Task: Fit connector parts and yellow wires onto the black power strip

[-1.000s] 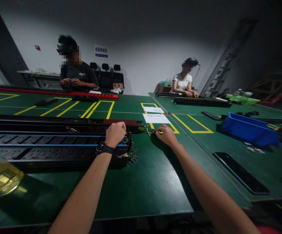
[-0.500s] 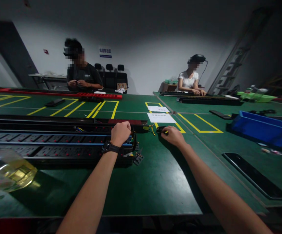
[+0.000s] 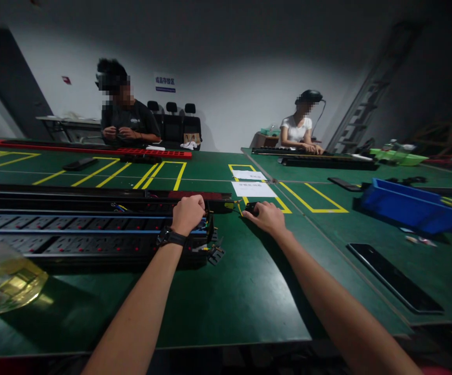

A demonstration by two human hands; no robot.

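Over socket strips [image 3: 104, 244], left hand [image 3: 188, 214] curled, grip unclear, right hand [image 3: 268, 217] beside them, pinching black part [image 3: 251, 208].

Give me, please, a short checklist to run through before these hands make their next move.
1. Right hand at the small black part: ok.
2. Left hand holding something firmly: cannot tell; its curled shape hides that.
3. Yellow wire joined to the small black part: cannot tell, too small.
4. Wires tucked into the near power strip: not ok, they stick out at its end.
5. Bottle apart from both hands: ok.
6. Phone apart from both hands: ok.
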